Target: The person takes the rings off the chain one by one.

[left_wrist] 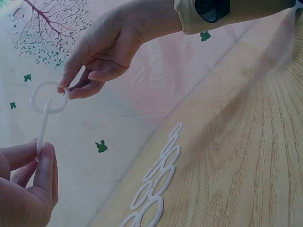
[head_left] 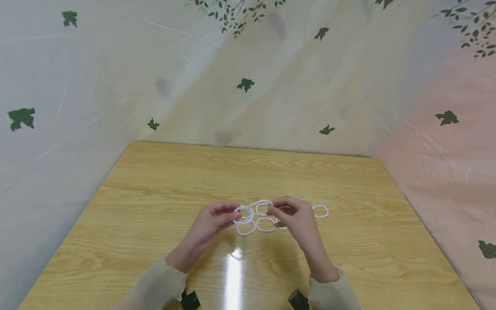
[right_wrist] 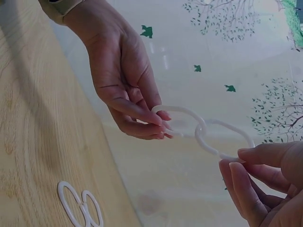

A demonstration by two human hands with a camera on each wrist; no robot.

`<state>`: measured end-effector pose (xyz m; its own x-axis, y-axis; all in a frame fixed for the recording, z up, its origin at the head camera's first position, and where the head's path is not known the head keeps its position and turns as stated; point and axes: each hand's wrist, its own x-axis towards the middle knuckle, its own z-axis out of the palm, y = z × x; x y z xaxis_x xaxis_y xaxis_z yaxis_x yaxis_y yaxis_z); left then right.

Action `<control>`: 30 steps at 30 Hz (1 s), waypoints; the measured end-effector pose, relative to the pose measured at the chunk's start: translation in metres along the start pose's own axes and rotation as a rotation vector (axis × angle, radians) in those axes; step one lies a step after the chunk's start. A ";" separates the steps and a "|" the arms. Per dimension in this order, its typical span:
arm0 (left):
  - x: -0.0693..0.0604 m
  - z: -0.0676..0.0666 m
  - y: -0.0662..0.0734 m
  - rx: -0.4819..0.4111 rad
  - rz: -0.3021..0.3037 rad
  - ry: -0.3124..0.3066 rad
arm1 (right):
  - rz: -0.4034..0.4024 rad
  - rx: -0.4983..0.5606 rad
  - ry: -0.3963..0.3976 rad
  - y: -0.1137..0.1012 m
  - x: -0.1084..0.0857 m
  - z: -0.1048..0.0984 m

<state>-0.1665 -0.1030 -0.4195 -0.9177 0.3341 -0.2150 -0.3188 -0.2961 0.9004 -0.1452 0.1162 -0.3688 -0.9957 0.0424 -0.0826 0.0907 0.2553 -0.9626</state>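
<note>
In the head view, my left hand [head_left: 211, 224] pinches a white oval plastic chain link [head_left: 253, 215] between thumb and fingers. My right hand [head_left: 297, 220] pinches a second white chain link [head_left: 261, 201] just to the right. Both links hang in the air above the table and pass through each other, as the right wrist view shows with the left link [right_wrist: 182, 110] and right link [right_wrist: 234, 127]. From the left wrist, the left-hand link [left_wrist: 43, 126] appears almost edge-on. Fingertips cover part of each link.
Several more white links [head_left: 265, 231] lie on the wooden table [head_left: 155, 181] beneath the hands, in two rows in the left wrist view. One link [head_left: 320, 205] sits right of the right hand. A leaf-printed cloth [head_left: 193, 86] surrounds the table's back and sides.
</note>
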 end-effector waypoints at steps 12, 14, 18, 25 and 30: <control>0.000 0.003 0.003 -0.024 -0.017 0.093 | 0.027 0.094 0.009 0.007 0.002 0.002; 0.000 0.004 0.004 -0.015 -0.013 0.088 | 0.033 0.119 -0.002 0.010 0.003 0.003; -0.001 0.006 0.004 0.003 0.008 0.067 | 0.049 0.186 -0.030 0.015 0.006 0.006; 0.001 0.010 0.004 0.000 0.018 0.022 | 0.069 0.254 -0.071 0.020 0.010 0.013; 0.001 0.013 0.004 -0.004 0.023 -0.010 | 0.092 0.297 -0.082 0.019 0.011 0.015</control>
<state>-0.1653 -0.0928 -0.4113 -0.9223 0.3359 -0.1910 -0.2989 -0.3072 0.9035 -0.1545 0.1072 -0.3923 -0.9829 -0.0289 -0.1817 0.1827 -0.0398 -0.9824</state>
